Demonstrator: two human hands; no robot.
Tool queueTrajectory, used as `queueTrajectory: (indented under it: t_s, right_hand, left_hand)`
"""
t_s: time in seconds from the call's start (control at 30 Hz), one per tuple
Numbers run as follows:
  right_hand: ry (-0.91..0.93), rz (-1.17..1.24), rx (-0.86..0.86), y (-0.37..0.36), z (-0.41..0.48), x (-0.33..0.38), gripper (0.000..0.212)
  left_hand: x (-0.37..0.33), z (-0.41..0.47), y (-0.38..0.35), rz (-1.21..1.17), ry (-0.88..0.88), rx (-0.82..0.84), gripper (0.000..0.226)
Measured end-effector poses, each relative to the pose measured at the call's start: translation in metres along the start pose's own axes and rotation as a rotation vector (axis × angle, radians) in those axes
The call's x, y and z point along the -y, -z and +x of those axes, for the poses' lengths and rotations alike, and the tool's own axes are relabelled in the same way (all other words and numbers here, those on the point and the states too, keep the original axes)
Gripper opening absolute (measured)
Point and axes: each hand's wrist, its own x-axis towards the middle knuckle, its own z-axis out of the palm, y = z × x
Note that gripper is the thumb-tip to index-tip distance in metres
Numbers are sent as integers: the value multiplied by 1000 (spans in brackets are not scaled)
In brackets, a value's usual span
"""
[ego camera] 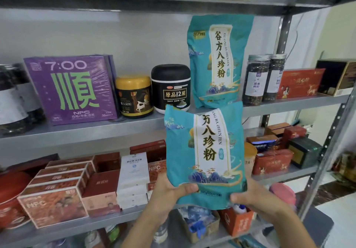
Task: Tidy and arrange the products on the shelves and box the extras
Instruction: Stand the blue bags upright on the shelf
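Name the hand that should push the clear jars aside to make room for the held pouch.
Right, probably. The right hand grips the held pouch at its lower right, on the side of the clear jars; the left hand would have to cross the pouch.

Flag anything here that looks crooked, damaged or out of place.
The teal pouch held by the left hand and right hand is crumpled, its top folded over so the first title character is hidden. The matching pouch on the upper shelf stands smooth. Nothing looks spilled.
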Motion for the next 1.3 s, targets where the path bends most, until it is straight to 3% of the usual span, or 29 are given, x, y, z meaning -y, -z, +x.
queueTrajectory:
  t_s: [0.07,0.17,0.27,0.33,0.4,0.57,0.7,0.83,0.93,1.03,1.13,1.17,1.23,1.3]
  right_hand:
    - [-17,78,60,1,-3,-12,100]
    - [35,114,-125,-4,-6,-19,79]
    - [67,93,-321,-9,-10,-28,63]
    - [56,83,-416,-9,-13,-32,56]
    - [41,58,-439,-12,-16,-32,48]
    - [-18,-7,-429,-18,-21,-35,41]
    - [-43,-25,-410,-26,-18,-33,36]
    - [-24,-10,-407,-30,-19,-31,30]
    - [9,0,-456,-31,-23,-31,41]
    - [87,26,-531,-33,-31,-26,28]
    - [153,34,-564,-32,-39,-18,30]
    - [168,45,-569,-33,-40,-15,31]
    - [168,58,-560,-31,-44,-12,29]
    - [118,15,-509,-28,-50,-8,36]
  left_hand:
    - [-3,1,-1,34,-10,25,49]
    - [-10,1,2,102,34,103,46]
    - [-20,2,3,166,97,243,70]
    - [-33,7,2,102,71,224,92]
    - [-51,16,4,-27,36,147,99]
    - [-77,35,4,-98,-57,-10,39]
    - [-77,38,-4,-165,-160,-92,29]
    - [-79,43,-7,-234,-223,-63,21]
    - [-81,45,-12,-234,-227,-27,20]
    - [-81,45,-11,-195,-189,64,24]
    - [-67,36,-9,-84,-7,224,83]
    - [-59,31,-12,-46,59,291,89]
    - [-43,23,-21,16,101,399,77]
    - [-37,22,-28,10,61,390,62]
